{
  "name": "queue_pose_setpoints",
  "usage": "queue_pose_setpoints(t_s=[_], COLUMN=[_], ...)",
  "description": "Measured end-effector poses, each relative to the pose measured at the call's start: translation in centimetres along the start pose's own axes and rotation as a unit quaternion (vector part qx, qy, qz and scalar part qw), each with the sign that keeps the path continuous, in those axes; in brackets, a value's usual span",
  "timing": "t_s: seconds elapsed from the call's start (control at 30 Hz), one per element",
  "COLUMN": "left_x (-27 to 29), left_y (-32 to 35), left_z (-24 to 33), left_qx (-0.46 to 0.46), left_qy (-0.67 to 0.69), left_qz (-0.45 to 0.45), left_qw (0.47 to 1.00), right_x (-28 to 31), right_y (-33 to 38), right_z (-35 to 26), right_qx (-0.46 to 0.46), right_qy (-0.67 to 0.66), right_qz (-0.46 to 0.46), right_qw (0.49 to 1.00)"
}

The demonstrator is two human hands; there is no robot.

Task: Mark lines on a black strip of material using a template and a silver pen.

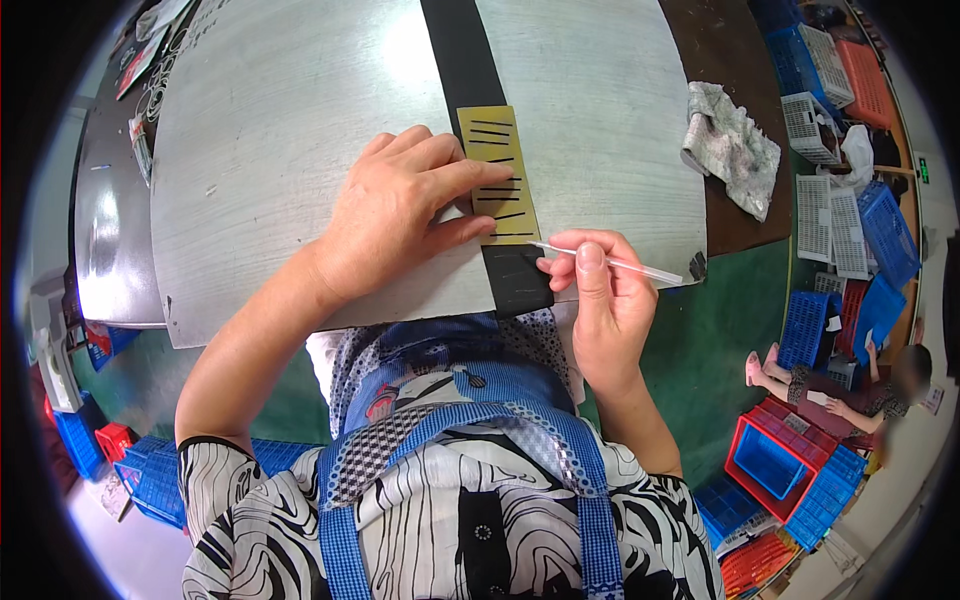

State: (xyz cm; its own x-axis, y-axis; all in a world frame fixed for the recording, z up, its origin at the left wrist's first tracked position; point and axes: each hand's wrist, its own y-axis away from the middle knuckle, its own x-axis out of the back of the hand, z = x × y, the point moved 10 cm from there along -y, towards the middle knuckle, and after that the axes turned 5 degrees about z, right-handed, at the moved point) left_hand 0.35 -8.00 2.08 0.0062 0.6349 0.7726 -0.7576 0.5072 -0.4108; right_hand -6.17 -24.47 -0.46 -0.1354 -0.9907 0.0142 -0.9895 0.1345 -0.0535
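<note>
A yellow rectangular plate (490,140) with several thin dark slots lies on a black strip (455,50) that runs down the middle of a grey metal sheet (270,130). My left hand (400,215) lies flat on the sheet, its fingertips pressing the yellow plate's left edge. My right hand (600,300) pinches a thin white rod (640,268), held like a pen. The rod's tip points at the plate's lower right corner.
A crumpled grey rag (730,145) lies on the brown table at the right. Blue, red and white plastic crates (850,220) stand on the green floor at the right. Another person (850,385) sits low among them. More blue crates (160,475) are at lower left.
</note>
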Motion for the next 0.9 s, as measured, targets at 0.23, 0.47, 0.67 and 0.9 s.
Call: queue_pose_setpoints(t_s=[0.23, 0.47, 0.67, 0.9], left_x=[-0.5, -0.6, -0.5, -0.5], left_y=[0.2, 0.3, 0.5, 0.3], left_z=[0.2, 0.2, 0.3, -0.1], left_qx=[-0.006, 0.002, 0.0, 0.024], left_qy=[-0.031, -0.045, -0.052, -0.036], left_qz=[-0.022, -0.019, -0.018, -0.008], left_qw=[0.999, 0.999, 0.999, 0.999], right_x=[-1.9, -1.0, -2.2, -3.8], right_y=[-0.5, -2.1, -2.6, -3.4], right_z=[-2.1, -4.2, -3.3, -2.7], right_qx=[0.115, 0.172, 0.167, 0.161], right_qy=[0.224, 0.323, 0.286, 0.237], right_qz=[-0.035, -0.014, -0.04, -0.057], right_qw=[0.967, 0.93, 0.943, 0.956])
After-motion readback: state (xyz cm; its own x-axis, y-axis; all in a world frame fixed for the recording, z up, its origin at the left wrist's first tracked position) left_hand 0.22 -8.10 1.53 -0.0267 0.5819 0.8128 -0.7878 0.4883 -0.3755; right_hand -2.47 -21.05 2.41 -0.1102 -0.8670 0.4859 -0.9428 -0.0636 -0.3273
